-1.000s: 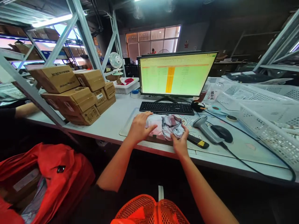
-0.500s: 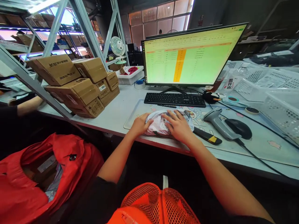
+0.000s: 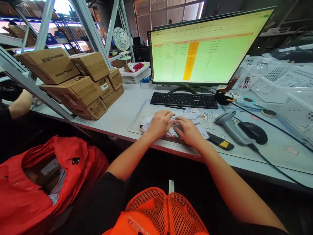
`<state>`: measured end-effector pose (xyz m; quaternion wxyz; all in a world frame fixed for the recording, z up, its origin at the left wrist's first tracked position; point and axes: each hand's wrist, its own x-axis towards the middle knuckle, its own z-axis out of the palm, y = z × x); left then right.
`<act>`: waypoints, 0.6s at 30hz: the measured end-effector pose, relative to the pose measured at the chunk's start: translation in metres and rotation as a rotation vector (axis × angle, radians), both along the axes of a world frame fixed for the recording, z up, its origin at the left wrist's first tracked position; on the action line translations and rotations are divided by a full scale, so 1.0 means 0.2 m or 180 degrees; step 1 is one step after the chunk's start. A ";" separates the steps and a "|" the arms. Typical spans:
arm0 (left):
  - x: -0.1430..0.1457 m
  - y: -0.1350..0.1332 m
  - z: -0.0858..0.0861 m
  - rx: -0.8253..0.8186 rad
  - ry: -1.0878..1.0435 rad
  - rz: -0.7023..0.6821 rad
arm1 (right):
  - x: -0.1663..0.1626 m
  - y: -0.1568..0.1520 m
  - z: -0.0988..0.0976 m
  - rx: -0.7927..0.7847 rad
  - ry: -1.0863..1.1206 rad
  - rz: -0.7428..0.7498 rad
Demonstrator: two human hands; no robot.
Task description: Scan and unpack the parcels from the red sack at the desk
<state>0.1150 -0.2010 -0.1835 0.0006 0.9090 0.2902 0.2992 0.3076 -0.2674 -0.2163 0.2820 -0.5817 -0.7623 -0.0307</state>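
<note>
Hands pressed flat on white packet (image 3: 146, 121), left hand (image 3: 160, 123) beside right hand (image 3: 189, 132), bottle label (image 3: 246, 83) reading 开水

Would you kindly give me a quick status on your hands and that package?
Hands: left hand, right hand both flat on soft package, atop desk mat. Nearby: box cutter beside right hand.

- The soft packet (image 3: 146, 123) is white with a bit of pink, and it looks crinkly.
- It lies flat and squashed on the mat (image 3: 138, 115), close to the front edge of the tabletop (image 3: 122, 121).
- The left hand (image 3: 160, 123) and the right hand (image 3: 189, 132) lie flat on top of it and hide its middle.
</note>
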 end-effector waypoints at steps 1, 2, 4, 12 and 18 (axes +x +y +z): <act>0.02 0.00 -0.04 -0.0056 0.0099 -0.0009 | 0.01 0.00 -0.02 -0.0171 -0.0056 -0.0006; 0.04 0.00 -0.09 -0.0108 0.0189 -0.0004 | 0.02 0.00 -0.04 -0.0356 -0.0142 -0.0040; 0.05 0.00 -0.19 -0.0191 0.0309 0.0034 | 0.05 -0.02 -0.08 -0.0679 -0.0346 -0.0115; 0.03 -0.04 -0.29 -0.0455 0.0491 0.0072 | 0.16 -0.15 0.05 -0.1003 0.0465 0.0018; 0.03 -0.05 -0.29 -0.0464 0.0401 0.0054 | 0.58 -0.23 0.28 -0.0801 0.0334 -0.2582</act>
